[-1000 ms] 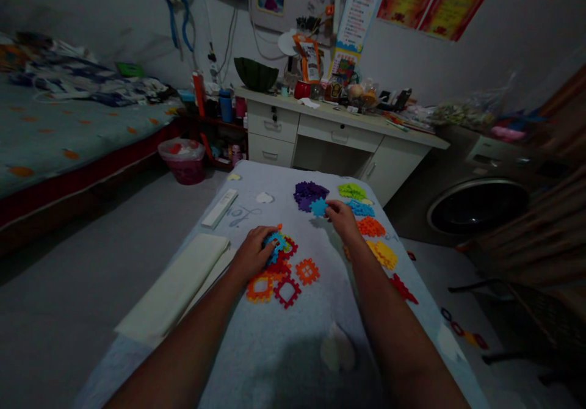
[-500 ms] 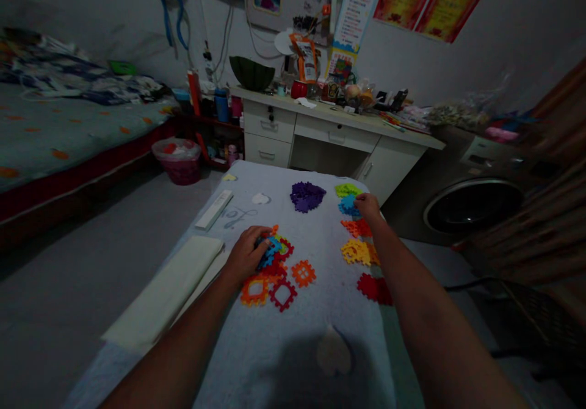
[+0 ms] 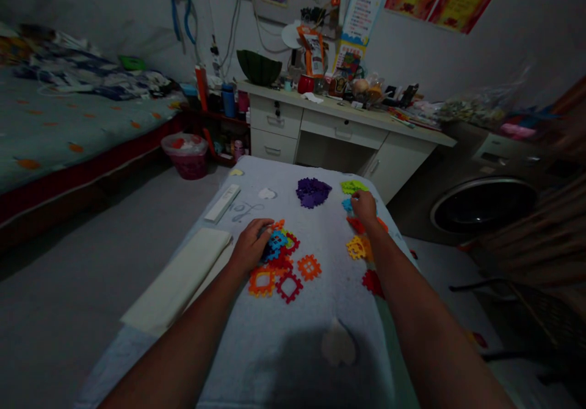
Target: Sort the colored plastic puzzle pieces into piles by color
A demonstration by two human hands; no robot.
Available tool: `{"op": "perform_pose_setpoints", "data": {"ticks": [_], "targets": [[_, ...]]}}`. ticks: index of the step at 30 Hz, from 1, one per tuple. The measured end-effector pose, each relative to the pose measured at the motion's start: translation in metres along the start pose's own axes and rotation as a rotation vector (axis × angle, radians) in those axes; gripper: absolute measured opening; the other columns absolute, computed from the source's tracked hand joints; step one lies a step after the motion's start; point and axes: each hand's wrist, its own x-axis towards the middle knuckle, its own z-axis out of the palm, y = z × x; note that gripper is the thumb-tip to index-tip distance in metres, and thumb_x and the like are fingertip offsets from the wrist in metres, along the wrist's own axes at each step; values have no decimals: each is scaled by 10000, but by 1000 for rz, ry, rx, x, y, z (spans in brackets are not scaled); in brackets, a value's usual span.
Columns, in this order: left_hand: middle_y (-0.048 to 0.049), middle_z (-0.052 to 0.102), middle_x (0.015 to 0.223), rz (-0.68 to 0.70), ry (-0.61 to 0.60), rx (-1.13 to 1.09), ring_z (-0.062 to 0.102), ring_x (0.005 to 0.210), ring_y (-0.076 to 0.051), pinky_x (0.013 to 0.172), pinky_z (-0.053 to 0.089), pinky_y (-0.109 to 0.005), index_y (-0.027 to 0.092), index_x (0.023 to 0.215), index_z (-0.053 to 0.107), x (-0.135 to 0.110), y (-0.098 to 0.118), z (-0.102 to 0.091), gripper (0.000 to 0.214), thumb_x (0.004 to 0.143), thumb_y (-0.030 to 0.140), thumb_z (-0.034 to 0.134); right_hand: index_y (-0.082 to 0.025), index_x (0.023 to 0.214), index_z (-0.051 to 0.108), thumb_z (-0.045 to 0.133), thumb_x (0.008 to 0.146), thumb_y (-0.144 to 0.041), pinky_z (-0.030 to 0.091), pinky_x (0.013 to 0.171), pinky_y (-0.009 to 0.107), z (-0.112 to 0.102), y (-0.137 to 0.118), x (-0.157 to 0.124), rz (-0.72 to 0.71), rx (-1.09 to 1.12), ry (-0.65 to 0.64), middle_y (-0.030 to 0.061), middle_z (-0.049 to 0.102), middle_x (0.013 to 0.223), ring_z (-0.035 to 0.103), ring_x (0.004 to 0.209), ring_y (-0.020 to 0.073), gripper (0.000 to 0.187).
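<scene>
My left hand (image 3: pixel 251 244) is at the left side of a mixed pile of toothed plastic building tiles, its fingers and thumb closed at the edge of a blue tile (image 3: pixel 276 244). Red tiles (image 3: pixel 289 286), orange tiles (image 3: pixel 309 267) and a bit of green lie around it. My right hand (image 3: pixel 365 209) is over the blue pile (image 3: pixel 347 205) at the right, fingertips pinched together on a blue tile that is mostly covered. Near it are piles of lime green tiles (image 3: pixel 354 186), orange-red tiles (image 3: pixel 355 224), yellow tiles (image 3: pixel 356 248) and dark red tiles (image 3: pixel 373 282), partly behind my forearm.
Purple tiles (image 3: pixel 313 193) are heaped toward the table's far end. A white narrow box (image 3: pixel 222 204) and a folded cream cloth (image 3: pixel 178 278) lie along the left edge. Beyond the cloth-covered table (image 3: pixel 315 329) stand a desk (image 3: pixel 274 125) and a washing machine (image 3: pixel 485 198).
The whole view has shifted slightly. My right hand has turned and come down a little nearer over the blue pile. My left hand has drawn slightly back, showing more of the blue tile.
</scene>
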Motion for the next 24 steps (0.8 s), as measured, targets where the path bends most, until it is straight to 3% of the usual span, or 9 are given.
{"op": "perform_pose_setpoints", "data": {"ticks": [2,5,8,12,16,24], "targets": [[-61,657,1120,-32,23,-40,605,1076,-230,1005,456,-388,194,1106,647,0,0,0,356,895,413,461,-142,862,711,571,766,-130,462,834,305,-1,-21,-15,-92,76,-63,103,710,933,627,895,204,170],[-64,667,1128,-74,48,-93,604,1086,-236,1022,444,-402,190,1107,649,-1,0,0,372,897,423,448,-151,898,705,603,792,-164,463,768,283,-1,-60,-50,-264,210,-315,62,703,876,618,792,170,148],[-67,676,1137,-103,64,-126,602,1100,-246,1032,436,-416,196,1112,656,-2,0,0,382,893,432,452,-161,957,696,642,798,-186,457,796,291,0,-98,-92,-491,317,-519,60,688,941,612,835,167,170],[-77,677,1154,-110,77,-152,605,1104,-252,1030,438,-421,197,1110,661,-1,-3,-1,389,884,439,456,-169,1129,648,671,764,-144,404,949,356,3,-131,-133,-716,348,-612,87,657,1126,577,1032,207,367],[-88,681,1151,-108,70,-162,617,1091,-253,1024,443,-421,188,1104,661,-1,-4,-1,401,880,449,455,-168,1173,615,602,785,-70,372,1000,382,7,-141,-145,-729,326,-618,102,636,1224,554,1107,218,401],[-70,696,1143,-116,40,-141,614,1105,-254,1031,441,-422,208,1095,656,-1,2,-3,395,884,466,445,-184,977,686,578,813,-42,437,905,300,7,-131,-141,-655,444,-629,54,689,1016,606,963,172,242]]}}
